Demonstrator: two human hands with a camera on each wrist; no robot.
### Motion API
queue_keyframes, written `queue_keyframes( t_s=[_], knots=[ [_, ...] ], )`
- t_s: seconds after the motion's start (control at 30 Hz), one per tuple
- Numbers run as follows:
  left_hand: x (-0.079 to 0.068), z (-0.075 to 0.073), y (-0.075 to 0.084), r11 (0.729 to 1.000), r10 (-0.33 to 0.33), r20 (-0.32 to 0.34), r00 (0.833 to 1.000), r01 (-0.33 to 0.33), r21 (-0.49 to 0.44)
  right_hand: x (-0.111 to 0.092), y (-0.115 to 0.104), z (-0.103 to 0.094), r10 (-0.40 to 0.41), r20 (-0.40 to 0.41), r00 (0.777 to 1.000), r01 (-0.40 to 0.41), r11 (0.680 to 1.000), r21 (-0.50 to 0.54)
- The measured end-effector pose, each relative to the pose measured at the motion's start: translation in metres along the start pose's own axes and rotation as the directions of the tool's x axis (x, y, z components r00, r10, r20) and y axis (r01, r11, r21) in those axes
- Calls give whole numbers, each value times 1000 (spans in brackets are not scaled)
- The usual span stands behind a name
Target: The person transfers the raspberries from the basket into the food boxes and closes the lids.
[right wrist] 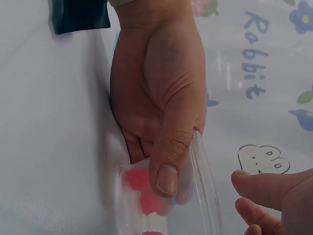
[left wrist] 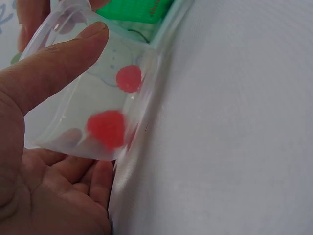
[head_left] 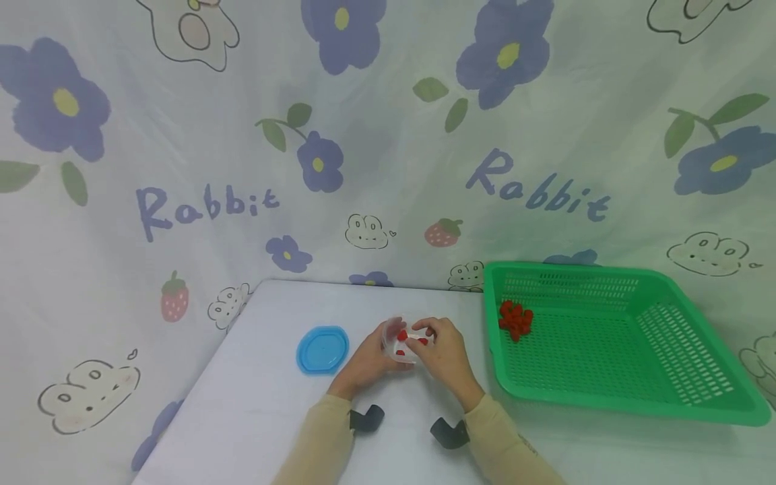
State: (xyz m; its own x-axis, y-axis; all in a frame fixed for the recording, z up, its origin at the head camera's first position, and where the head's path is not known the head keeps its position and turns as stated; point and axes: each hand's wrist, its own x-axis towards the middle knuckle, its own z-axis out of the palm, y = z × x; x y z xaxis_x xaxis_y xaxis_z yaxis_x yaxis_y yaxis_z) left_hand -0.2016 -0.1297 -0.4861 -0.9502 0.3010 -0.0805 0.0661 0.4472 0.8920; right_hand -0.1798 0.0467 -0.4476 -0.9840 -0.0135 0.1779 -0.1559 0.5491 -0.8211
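My left hand [head_left: 368, 360] grips a clear plastic tub [head_left: 393, 353] by its side, with the thumb over the wall and the other fingers beneath. Inside lie several red raspberries [left wrist: 107, 129], seen through the wall. The tub leans in the left wrist view, close over the white table. Over the tub's mouth is my right hand [head_left: 448, 353], its thumb and forefinger spread apart. In the right wrist view those fingers [right wrist: 264, 188] stand beside the rim, and nothing shows between them.
To the right stands a large green basket [head_left: 606, 397] with a pile of red raspberries [head_left: 515, 320] in its back left corner. A blue lid [head_left: 323, 350] lies on the white table [head_left: 242, 404], left of the tub. A patterned curtain [head_left: 388, 168] hangs behind.
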Motion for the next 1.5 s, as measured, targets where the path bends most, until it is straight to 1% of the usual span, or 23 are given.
queue_keyframes(
  t_s=[0.23, 0.43, 0.63, 0.83, 1.1, 1.27, 1.37, 1.43, 1.5],
  knots=[
    [0, -1, 0, 1000, 11, 2, 1000, -11, 2, -1, 0, 1, -28, 3, 1000, 28, 1000, 6],
    [0, -1, 0, 1000, 13, 10, 1000, -13, -12, -2, -3, -1, -30, -3, 1000, 30, 999, 13],
    [0, -2, -2, 1000, 15, 9, 1000, -15, -16, -3, -9, -4, -29, 0, 1000, 29, 999, 35],
    [2, -2, -5, 1000, -1, 12, 1000, 2, -16, -6, -17, -10, -44, -4, 999, 44, 998, 52],
    [4, -2, -3, 1000, -10, 18, 1000, 10, -4, -8, -26, -27, -102, -28, 994, 103, 993, 51],
    [5, -1, -3, 1000, -27, 15, 1000, 27, -11, -9, -31, -41, -127, -85, 988, 133, 989, 64],
    [5, 0, -4, 1000, -29, 18, 999, 30, -10, -8, -30, -50, -116, -108, 987, 125, 988, 87],
    [5, 0, -5, 1000, -29, 17, 999, 29, -7, -6, -29, -56, -99, -110, 989, 111, 988, 106],
    [4, 1, -7, 1000, -28, 17, 999, 28, -4, -5, -28, -64, -85, -115, 990, 97, 990, 99]
  ],
)
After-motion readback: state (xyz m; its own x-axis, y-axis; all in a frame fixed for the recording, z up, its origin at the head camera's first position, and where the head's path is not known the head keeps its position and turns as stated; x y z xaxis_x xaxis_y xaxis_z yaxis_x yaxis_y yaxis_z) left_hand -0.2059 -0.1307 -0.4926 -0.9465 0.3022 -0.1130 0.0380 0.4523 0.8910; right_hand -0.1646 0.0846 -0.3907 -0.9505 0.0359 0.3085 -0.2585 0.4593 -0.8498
